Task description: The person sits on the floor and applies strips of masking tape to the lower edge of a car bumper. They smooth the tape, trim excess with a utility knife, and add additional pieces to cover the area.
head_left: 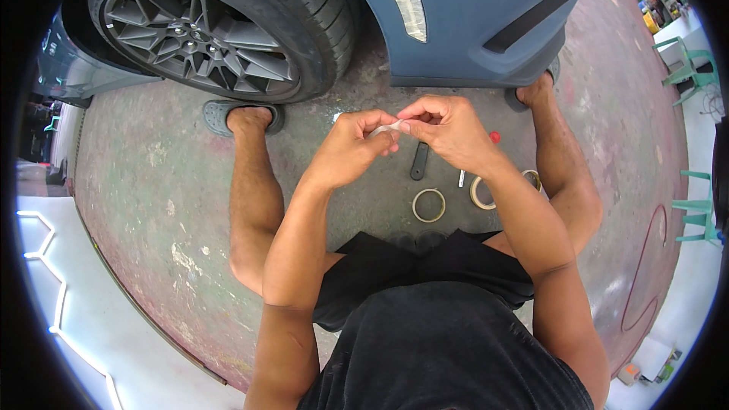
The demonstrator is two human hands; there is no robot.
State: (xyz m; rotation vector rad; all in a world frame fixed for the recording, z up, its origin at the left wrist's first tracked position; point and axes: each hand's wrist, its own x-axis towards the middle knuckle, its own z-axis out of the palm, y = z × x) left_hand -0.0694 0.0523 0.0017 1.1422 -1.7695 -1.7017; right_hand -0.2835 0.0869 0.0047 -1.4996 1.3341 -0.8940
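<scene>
My two hands meet above the floor between my knees, in front of a blue car panel point(463, 38). A small whitish strip point(386, 128) is pinched between the fingertips of my left hand point(351, 144) and my right hand point(449, 133). Its far end is hidden by the fingers. Beneath the hands lies a tool with a black handle point(419, 162), partly covered by my right hand. A roll of tape point(429, 221) lies closer to me, and a second tape roll point(474, 196) sits to its right, partly behind my right forearm.
A car wheel point(201, 38) stands at the upper left, beside my sandal point(219, 118). The panel bears a pale lamp strip point(404, 1). A small red object point(495, 137) lies beyond my right forearm. Green chairs point(695, 205) and a reddish hose point(659, 220) are at the right.
</scene>
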